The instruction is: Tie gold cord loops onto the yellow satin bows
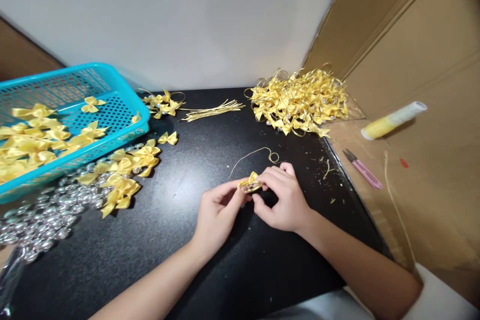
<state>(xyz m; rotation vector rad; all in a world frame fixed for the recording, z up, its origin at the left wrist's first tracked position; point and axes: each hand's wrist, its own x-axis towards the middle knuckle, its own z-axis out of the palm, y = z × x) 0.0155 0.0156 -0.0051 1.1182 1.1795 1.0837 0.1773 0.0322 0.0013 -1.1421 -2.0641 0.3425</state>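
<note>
Yellow bow (250, 182) sits pinched between both hands just above the middle of the black tabletop (210, 260), with a thin gold cord (252, 153) trailing away from it and curling into a small loop. My left hand (219, 212) pinches the bow from its side with thumb and forefinger closed on the ribbon, and my right hand (285, 200) closes its fingertips on the other side, so both are pressed in on the one small piece. I judge that the fine work here goes best with the bow held low and steady over the tabletop, the grip kept light so the satin loops are not crushed, and the cord kept clear of the fingers so it does not snag. To the left lies a loose cluster of bows (123, 172) beside a spread of clear silvery beads (45, 215), and behind them a turquoise basket (123, 91) holding more bows. Farther back lie a bundle of cut gold cords (213, 110) and a big heap of finished bows (300, 100). At the right, on brown cardboard (431, 170), lie pink snips (363, 169) and a yellow glue tube (392, 120). A pale wall closes the back.
</note>
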